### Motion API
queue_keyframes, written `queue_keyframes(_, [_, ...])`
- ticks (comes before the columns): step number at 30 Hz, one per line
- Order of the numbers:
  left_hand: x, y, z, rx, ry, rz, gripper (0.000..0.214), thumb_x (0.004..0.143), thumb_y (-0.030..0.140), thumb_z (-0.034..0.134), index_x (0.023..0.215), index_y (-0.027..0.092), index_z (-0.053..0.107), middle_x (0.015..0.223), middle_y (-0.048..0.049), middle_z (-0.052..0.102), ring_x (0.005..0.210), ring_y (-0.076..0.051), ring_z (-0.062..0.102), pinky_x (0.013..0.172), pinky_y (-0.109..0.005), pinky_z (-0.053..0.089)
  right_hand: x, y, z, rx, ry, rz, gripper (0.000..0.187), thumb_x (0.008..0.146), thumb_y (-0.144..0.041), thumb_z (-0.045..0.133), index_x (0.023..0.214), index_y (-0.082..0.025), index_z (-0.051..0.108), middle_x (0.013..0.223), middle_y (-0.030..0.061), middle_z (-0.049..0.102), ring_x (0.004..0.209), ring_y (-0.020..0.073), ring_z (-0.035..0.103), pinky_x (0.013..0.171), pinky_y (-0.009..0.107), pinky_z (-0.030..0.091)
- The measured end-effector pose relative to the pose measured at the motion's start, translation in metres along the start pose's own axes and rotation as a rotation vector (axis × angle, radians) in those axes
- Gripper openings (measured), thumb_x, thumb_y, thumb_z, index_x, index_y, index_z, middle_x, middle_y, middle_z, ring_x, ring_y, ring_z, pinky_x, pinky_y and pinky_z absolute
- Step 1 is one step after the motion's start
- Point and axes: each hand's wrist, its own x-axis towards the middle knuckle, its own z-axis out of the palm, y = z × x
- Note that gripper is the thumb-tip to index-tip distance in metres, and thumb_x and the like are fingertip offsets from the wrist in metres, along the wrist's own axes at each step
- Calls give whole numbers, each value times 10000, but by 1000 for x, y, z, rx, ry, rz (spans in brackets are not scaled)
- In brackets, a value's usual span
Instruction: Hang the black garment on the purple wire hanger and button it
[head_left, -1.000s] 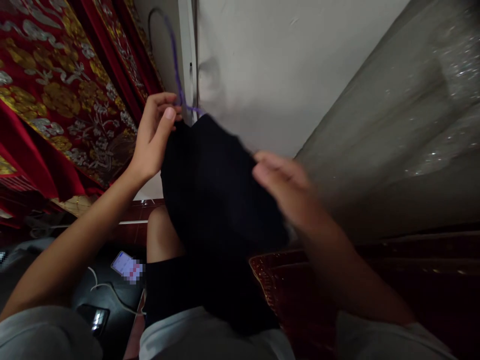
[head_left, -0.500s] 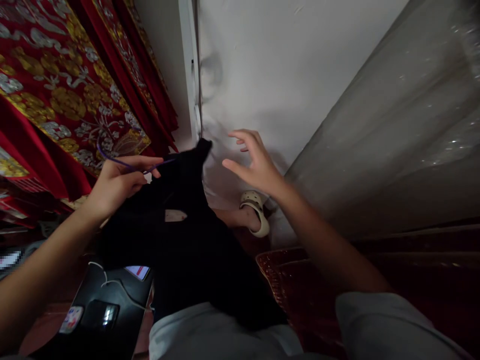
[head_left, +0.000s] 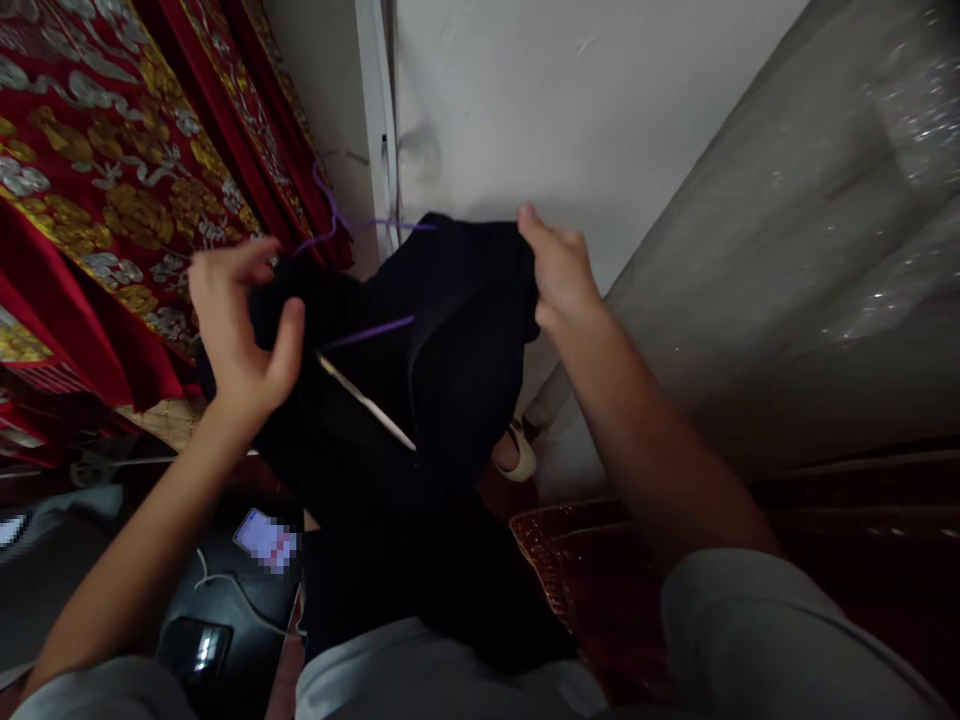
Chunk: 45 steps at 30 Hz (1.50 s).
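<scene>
Head view: red brocade (head_left: 112, 180) hangs left of my left hand (head_left: 240, 330), with a white wall (head_left: 562, 120) beyond. A phone (head_left: 264, 540) lies below my left wrist. The black cloth (head_left: 450, 330) hangs between my hands. My right hand (head_left: 559, 265) pinches its top edge and my left, blurred, closes on the other side. A purple thread (head_left: 367, 332) crosses the cloth beside my left thumb, and a sandal (head_left: 517, 455) peeks out beneath.

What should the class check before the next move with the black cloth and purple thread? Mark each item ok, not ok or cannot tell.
1. The right hand pinches the top edge of the black cloth: ok.
2. The left hand has a firm hold on the cloth: cannot tell, blurred.
3. The cloth is spread flat: not ok, folded and bunched.
4. The purple thread runs free of knots: cannot tell.
</scene>
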Motion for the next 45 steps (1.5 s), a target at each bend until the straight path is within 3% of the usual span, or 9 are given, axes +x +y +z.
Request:
queue_keyframes(2, [-7,12,5,87,-234,51,360,1016,343,508,1316,186,630,1020,-78,693,995,-243,681,948,-393,534,18,-7,3,75,63,28,410,908,-577,676,735,-241,517,676,-3,573,853,193,656,747,333,562])
queue_keyframes(6, [-21,21,28,168,-865,-147,502,1037,300,474,1535,242,465,1042,-73,756,899,-252,746,808,-343,565,4,-16,-3,180,142,26,369,937,-568,627,752,-258,549,717,18,599,888,221,677,735,351,587])
queue_keyframes(10, [-42,12,54,242,-1108,-262,555,1041,339,515,1579,235,422,1106,-128,768,974,-325,759,849,-402,569,-38,-3,-28,177,200,30,380,903,-568,664,767,-226,568,758,28,619,938,235,696,789,378,602])
queue_keyframes(16, [-100,21,69,-51,-870,-386,273,1029,214,490,1107,195,751,1045,-116,782,945,-281,754,869,-362,552,-66,32,-64,-49,340,-63,234,830,-396,709,973,-229,626,1091,62,687,1129,226,663,1058,441,515])
queue_keyframes(20, [-138,55,73,-362,-646,-523,313,927,86,507,1114,215,722,1014,-53,765,890,-208,723,862,-310,549,-137,49,-43,-189,490,-199,400,770,-298,744,1131,-212,596,1230,71,623,1179,195,607,1077,383,466])
queue_keyframes(26, [-166,111,85,-627,-220,-876,306,851,80,486,1089,198,637,1023,-36,680,663,-114,613,609,-212,567,-254,84,15,-84,-61,397,404,826,-571,716,773,-196,577,688,-13,541,634,136,523,615,268,442])
queue_keyframes(31, [-166,128,80,-723,-155,-839,490,883,103,541,1349,251,564,1266,-92,608,885,-158,649,699,-234,617,-251,76,9,-22,-333,494,528,842,-694,649,678,-204,540,616,-8,528,607,154,533,589,280,430])
queue_keyframes(39, [-158,136,72,-826,16,-955,538,939,184,602,1441,316,460,1182,-84,615,874,-169,662,695,-266,643,-253,45,7,39,-384,461,348,873,-539,692,952,-222,574,762,-8,616,643,135,563,601,250,449])
queue_keyframes(45, [-154,138,68,-829,22,-957,501,956,216,605,1426,313,461,1089,-71,651,778,-164,679,642,-262,617,-261,47,11,13,-405,465,290,925,-494,619,865,-220,545,772,5,614,669,147,583,629,267,474])
